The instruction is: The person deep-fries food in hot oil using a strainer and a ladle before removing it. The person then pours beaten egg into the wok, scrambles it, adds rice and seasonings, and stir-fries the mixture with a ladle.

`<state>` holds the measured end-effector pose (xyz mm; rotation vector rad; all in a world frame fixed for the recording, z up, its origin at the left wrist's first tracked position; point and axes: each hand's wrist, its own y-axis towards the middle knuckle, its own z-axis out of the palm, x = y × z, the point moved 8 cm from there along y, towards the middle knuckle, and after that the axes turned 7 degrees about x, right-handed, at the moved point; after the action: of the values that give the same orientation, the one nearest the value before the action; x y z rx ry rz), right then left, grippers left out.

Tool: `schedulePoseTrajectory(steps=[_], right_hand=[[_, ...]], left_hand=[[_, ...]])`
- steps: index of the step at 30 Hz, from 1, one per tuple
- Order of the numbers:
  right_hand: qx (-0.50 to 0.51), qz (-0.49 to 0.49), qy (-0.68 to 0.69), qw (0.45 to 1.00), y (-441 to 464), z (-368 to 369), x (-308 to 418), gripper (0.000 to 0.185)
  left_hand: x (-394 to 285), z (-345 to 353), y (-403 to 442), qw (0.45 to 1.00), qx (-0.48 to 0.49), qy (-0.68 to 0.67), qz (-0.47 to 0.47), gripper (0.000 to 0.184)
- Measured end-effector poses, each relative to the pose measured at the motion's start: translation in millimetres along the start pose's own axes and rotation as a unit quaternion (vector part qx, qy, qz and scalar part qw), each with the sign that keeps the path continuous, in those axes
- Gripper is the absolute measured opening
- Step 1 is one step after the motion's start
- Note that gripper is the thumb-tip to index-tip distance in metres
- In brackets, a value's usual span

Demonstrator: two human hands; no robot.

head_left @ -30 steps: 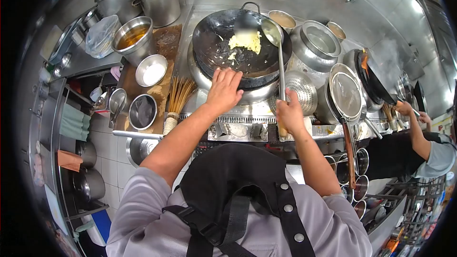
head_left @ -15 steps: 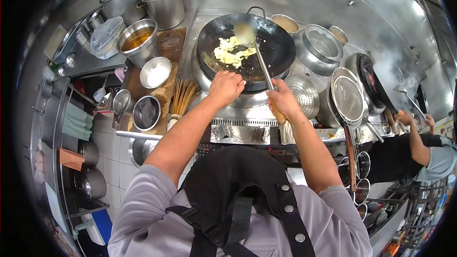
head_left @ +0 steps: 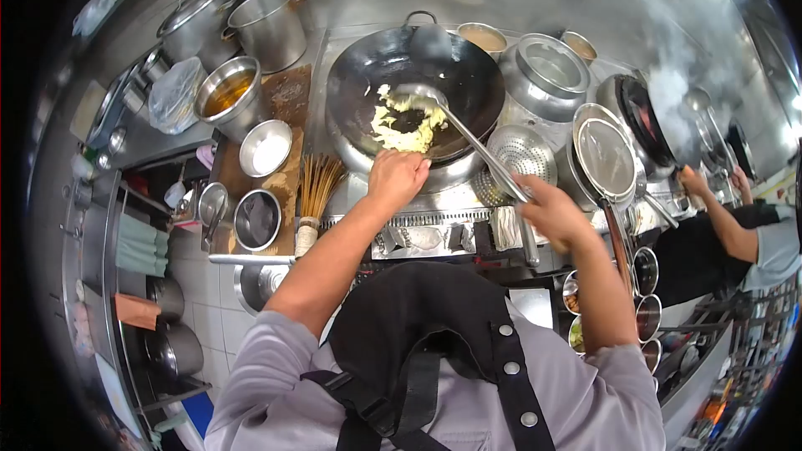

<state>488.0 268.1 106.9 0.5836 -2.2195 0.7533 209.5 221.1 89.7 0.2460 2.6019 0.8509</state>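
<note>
A black wok [head_left: 355, 75] stands on the burner in front of me, its loop handle at the far side. Yellow scrambled egg [head_left: 407, 140] lies in loose lumps toward its near side. My left hand [head_left: 398, 177] is closed at the wok's near edge; its fingers hide the exact grip. To the right of the wok, my right hand [head_left: 551, 210] is wrapped round the handle of a long metal ladle [head_left: 474, 144], slightly blurred. The ladle's bowl is in the wok, beside the egg.
A bamboo brush [head_left: 317, 192] and metal bowls [head_left: 266, 148] are on the left, near a pot of amber liquid [head_left: 227, 93]. Right of the wok are a perforated skimmer [head_left: 526, 154] and a mesh strainer [head_left: 607, 159]. A co-worker's hand [head_left: 692, 181] is by a second, steaming wok [head_left: 639, 121].
The ladle has swung down and flatter into the wok, and my right hand has moved right. The egg has spread nearer to me. My left hand stays at the wok's edge.
</note>
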Motion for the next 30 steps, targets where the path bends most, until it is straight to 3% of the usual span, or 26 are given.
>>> schedulePoseTrajectory(steps=[1,3,5,7,9,11,13,14,15,16,17,20,23,25,27,30], right_hand=[[-0.036,-0.056,0.001,0.998,20.6,9.0,-10.8,0.060],[-0.075,-0.010,-0.007,0.997,21.9,26.3,6.7,0.056],[-0.080,-0.050,0.004,0.996,-9.8,16.1,15.4,0.059],[0.017,0.038,0.100,0.994,-59.1,1.6,13.6,0.064],[0.070,0.059,0.152,0.984,-85.9,-6.1,4.4,0.066],[0.087,0.057,0.133,0.986,-84.3,-9.2,12.4,0.064],[0.029,0.066,-0.023,0.997,-65.1,-7.7,32.5,0.063],[0.011,0.046,-0.015,0.999,-44.1,1.6,32.5,0.062],[0.008,0.045,-0.016,0.999,-21.1,19.1,16.3,0.062],[-0.043,-0.014,-0.040,0.998,3.6,28.0,6.0,0.062],[-0.093,-0.074,-0.061,0.991,12.8,28.2,6.4,0.061],[-0.046,-0.064,-0.037,0.996,-32.9,15.5,24.2,0.060],[0.036,0.064,0.080,0.994,-83.9,-5.3,16.2,0.061],[0.047,0.057,0.006,0.997,-78.0,-10.4,28.9,0.061],[0.051,0.046,-0.066,0.995,-57.7,-5.8,36.3,0.061],[-0.073,-0.085,-0.127,0.986,14.5,30.0,17.6,0.060]], left_hand=[[-8.9,-4.7,-5.1,1.000,-0.001,-0.003,0.008,0.033],[-43.5,-14.3,-37.5,0.997,0.071,0.016,0.023,0.033],[-63.4,-30.9,-65.0,0.995,0.096,-0.010,0.021,0.032],[-64.4,-46.1,-48.9,0.997,0.071,-0.019,0.023,0.034],[-50.2,-44.7,-14.7,0.998,0.062,-0.021,0.024,0.034],[-24.0,-15.5,1.8,0.997,0.072,-0.015,-0.011,0.032],[-5.1,6.3,1.1,0.999,0.034,-0.007,-0.009,0.034],[-9.6,3.3,-4.3,0.999,0.034,-0.008,-0.006,0.034],[-17.6,6.0,-15.5,0.996,0.082,0.001,-0.014,0.034],[-25.4,10.1,-30.6,0.991,0.129,0.010,-0.025,0.034],[-37.2,4.0,-51.7,0.993,0.111,0.032,0.003,0.034],[-56.8,-32.4,-69.6,0.996,0.074,-0.003,0.041,0.034],[-45.5,-49.4,-21.6,0.997,0.066,-0.016,0.029,0.031],[-29.1,-28.3,-2.0,0.998,0.060,-0.009,-0.011,0.033],[-15.3,-7.7,-0.6,1.000,0.025,-0.005,0.008,0.032],[-26.1,0.6,-26.7,0.994,0.101,0.027,-0.019,0.031]])
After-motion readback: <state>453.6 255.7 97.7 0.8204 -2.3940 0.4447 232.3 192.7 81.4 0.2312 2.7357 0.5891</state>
